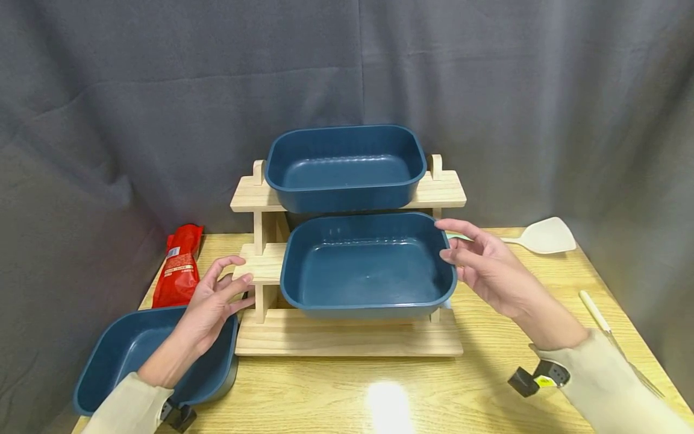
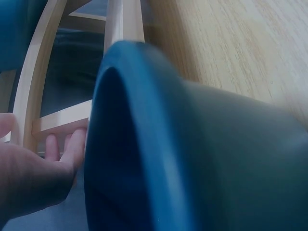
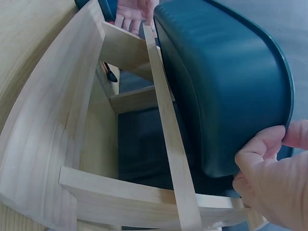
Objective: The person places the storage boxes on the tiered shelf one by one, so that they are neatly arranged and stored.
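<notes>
Middle blue tray [image 1: 368, 268] sits on the second step of the wooden tiered rack [image 1: 347, 337], below the top blue tray [image 1: 345, 166]; right hand [image 1: 490, 268] is at its right rim, grip loose and open, fingertips at the edge, holding nothing. Left hand [image 1: 208, 304] hovers open by the rack's left post, over a third blue tray [image 1: 116, 355] on the bench [image 1: 488, 386], grip empty. Red packet [image 1: 178, 265] far left, white spatula [image 1: 539, 236] back right.
</notes>
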A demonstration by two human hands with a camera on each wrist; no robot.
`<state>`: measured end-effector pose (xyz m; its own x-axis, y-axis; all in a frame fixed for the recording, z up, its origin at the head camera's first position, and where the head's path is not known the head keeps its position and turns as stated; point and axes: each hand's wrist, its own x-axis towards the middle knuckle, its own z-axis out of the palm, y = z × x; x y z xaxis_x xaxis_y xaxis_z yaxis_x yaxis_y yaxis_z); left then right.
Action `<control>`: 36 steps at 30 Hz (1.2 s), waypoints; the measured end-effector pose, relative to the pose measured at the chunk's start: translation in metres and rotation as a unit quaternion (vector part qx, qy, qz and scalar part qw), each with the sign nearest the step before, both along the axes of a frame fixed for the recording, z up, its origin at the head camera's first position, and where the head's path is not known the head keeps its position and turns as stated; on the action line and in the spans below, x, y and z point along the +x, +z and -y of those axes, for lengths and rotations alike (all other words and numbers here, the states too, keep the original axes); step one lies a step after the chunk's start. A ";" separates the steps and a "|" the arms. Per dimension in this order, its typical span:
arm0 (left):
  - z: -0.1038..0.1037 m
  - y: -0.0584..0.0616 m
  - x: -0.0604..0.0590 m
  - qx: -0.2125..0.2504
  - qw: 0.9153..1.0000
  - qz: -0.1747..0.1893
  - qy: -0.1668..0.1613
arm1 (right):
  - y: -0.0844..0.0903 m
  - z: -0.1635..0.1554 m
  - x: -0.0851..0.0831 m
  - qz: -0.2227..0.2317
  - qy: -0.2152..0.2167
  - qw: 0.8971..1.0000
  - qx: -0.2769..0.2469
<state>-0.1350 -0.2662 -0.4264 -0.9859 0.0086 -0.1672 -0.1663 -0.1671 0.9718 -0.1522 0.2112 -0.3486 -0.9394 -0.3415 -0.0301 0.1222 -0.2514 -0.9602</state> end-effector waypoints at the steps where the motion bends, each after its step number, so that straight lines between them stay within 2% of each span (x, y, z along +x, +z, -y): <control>1: 0.000 0.000 0.000 -0.001 1.000 0.001 0.000 | 0.000 0.002 -0.001 0.000 -0.001 1.000 -0.002; 12: 0.000 0.000 -0.001 -0.005 1.000 -0.004 -0.006 | -0.005 0.016 -0.009 0.002 -0.004 0.999 -0.037; 19: -0.001 0.000 -0.002 -0.008 1.000 0.000 -0.004 | -0.007 0.025 -0.012 0.025 -0.025 0.998 -0.050; 36: 0.000 0.001 0.000 -0.010 1.000 0.000 -0.003 | -0.012 0.039 -0.017 0.040 -0.061 0.997 -0.033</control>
